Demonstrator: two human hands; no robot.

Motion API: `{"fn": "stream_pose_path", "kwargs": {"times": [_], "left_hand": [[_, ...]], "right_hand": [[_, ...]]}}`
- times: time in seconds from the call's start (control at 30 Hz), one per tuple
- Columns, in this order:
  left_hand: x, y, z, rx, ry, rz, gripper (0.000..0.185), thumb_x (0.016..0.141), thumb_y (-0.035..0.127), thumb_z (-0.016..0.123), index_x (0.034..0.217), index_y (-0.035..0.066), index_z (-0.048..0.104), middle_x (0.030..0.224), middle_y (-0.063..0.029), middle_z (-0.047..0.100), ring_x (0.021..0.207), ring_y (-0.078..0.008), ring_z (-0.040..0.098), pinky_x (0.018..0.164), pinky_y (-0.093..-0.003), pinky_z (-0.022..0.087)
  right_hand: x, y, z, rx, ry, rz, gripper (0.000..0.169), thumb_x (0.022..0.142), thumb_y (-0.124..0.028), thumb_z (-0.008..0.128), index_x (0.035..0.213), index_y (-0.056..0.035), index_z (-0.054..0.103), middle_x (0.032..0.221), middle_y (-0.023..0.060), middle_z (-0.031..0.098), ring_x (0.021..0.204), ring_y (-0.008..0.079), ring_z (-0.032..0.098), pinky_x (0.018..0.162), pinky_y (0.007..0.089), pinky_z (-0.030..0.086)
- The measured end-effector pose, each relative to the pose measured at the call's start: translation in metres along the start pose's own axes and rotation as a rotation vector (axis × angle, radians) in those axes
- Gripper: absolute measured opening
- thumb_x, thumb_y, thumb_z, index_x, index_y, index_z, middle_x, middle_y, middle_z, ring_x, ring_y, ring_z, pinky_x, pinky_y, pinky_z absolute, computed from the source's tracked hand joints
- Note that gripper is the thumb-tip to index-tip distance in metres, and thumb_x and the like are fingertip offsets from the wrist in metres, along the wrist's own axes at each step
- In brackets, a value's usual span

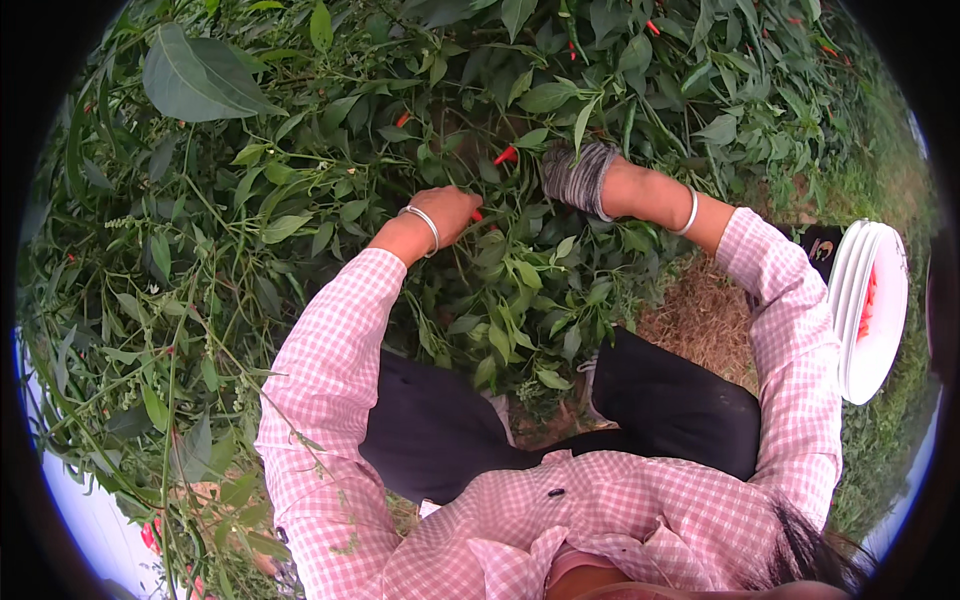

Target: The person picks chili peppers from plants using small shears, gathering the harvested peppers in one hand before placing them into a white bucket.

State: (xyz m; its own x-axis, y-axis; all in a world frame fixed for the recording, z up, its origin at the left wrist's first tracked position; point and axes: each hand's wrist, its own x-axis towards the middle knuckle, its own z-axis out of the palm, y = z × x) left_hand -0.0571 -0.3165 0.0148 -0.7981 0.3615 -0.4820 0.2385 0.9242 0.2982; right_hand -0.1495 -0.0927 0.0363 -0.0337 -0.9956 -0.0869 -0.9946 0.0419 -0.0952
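Green chili pepper plants (517, 277) fill the space before me. My left hand (448, 212), bare and with a silver bangle at the wrist, reaches into the leaves with its fingers at a red chili pepper (477, 215); whether it grips the pepper is not clear. To the right, my right hand (581, 178) wears a grey knitted glove, and leaves hide its fingers. Between the hands, slightly higher, another red chili pepper (507, 155) hangs among the leaves. One more red pepper (403, 119) shows at the upper left of my left hand.
A white bucket (855, 315) with red peppers inside stands at the right, beyond my right sleeve. Dry straw (701, 315) covers ground by my right knee. A large leaf (199, 79) rises near the camera at the upper left. Tall weeds (169, 360) stand beside my left arm.
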Motion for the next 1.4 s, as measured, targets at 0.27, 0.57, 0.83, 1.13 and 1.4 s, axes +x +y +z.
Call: {"fn": "stream_pose_path", "kwargs": {"times": [0.27, 0.57, 0.83, 1.13, 1.4], "left_hand": [[-0.02, -0.019, -0.03, 0.414, -0.236, -0.247, 0.021, 0.073, 0.009, 0.052, 0.09, 0.01, 0.063, 0.092, -0.0118, 0.062, 0.089, -0.0288, 0.058, 0.074, -0.0369, 0.046], [-0.057, -0.026, -0.047, 0.033, -0.051, -0.167, 0.047, 0.071, 0.003, 0.049, 0.116, 0.017, 0.048, 0.081, -0.0162, 0.06, 0.075, -0.032, 0.057, 0.069, -0.0384, 0.045], [0.015, -0.004, -0.041, -0.37, 0.479, -0.154, 0.019, 0.073, 0.016, 0.055, 0.086, 0.003, 0.056, 0.079, -0.0185, 0.058, 0.074, -0.0359, 0.055, 0.064, -0.0397, 0.043], [0.037, -0.001, 0.01, -0.563, 0.388, -0.174, 0.027, 0.069, 0.019, 0.063, 0.091, 0.003, 0.057, 0.078, -0.0162, 0.059, 0.074, -0.0307, 0.057, 0.067, -0.0356, 0.044], [0.025, 0.009, 0.003, -1.299, 0.286, -0.115, 0.014, 0.077, 0.01, 0.059, 0.089, 0.004, 0.056, 0.07, 0.0003, 0.056, 0.053, -0.0073, 0.045, 0.047, -0.0201, 0.036]], "right_hand": [[0.017, 0.01, 0.012, 0.21, 0.126, 0.4, 0.025, 0.085, -0.021, 0.039, 0.104, -0.0108, 0.051, 0.09, 0.014, 0.056, 0.077, 0.0308, 0.055, 0.064, 0.0404, 0.044], [0.032, 0.008, 0.012, 0.33, 0.403, 0.189, 0.028, 0.08, -0.007, 0.045, 0.106, 0.0013, 0.049, 0.096, 0.0079, 0.059, 0.082, 0.018, 0.055, 0.077, 0.0274, 0.042], [0.042, 0.048, 0.06, 0.102, 0.337, 0.382, 0.032, 0.078, -0.012, 0.044, 0.108, -0.0012, 0.049, 0.103, 0.0141, 0.053, 0.091, 0.0236, 0.053, 0.077, 0.0319, 0.041], [0.048, 0.02, 0.023, 0.086, 0.235, 0.27, 0.022, 0.071, -0.015, 0.05, 0.091, -0.0075, 0.054, 0.091, 0.0117, 0.055, 0.084, 0.0278, 0.054, 0.074, 0.0337, 0.043], [0.057, 0.018, 0.023, 0.903, 0.295, 0.534, 0.017, 0.078, -0.013, 0.05, 0.091, -0.0044, 0.056, 0.083, 0.007, 0.057, 0.068, 0.0168, 0.052, 0.062, 0.03, 0.041]]}}
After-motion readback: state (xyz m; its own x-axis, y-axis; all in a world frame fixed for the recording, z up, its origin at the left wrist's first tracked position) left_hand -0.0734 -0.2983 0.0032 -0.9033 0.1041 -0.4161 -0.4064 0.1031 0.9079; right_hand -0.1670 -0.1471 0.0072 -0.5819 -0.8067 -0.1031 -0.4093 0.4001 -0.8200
